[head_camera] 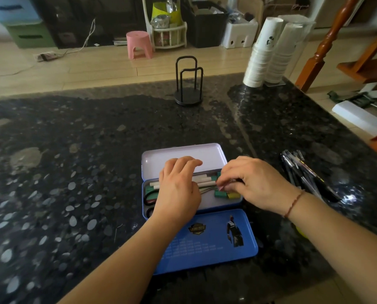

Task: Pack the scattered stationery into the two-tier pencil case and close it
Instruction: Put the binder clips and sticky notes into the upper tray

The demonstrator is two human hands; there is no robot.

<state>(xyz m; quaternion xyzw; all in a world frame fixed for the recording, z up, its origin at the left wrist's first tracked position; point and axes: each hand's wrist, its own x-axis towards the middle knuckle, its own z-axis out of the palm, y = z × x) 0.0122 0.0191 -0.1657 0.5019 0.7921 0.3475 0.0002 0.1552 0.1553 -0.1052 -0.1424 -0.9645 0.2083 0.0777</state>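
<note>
Left hand (178, 185) flat, hiding pencil case (148, 212) contents, right hand (255, 183) pinching something, perhaps an eraser.

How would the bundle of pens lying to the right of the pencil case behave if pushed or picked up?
The pens look slim and round, so they would probably roll on the polished countertop. They lie loose in a heap, so a single grab would likely scatter a few. They look stiff and light.

Both bare forearms reach forward and converge, left hand (178, 185) palm-down with fingers loosely curved and spread, right hand (251, 183) knuckles-up with fingertips pinched together, a thin braided bracelet (294, 204) on the right wrist.
</note>
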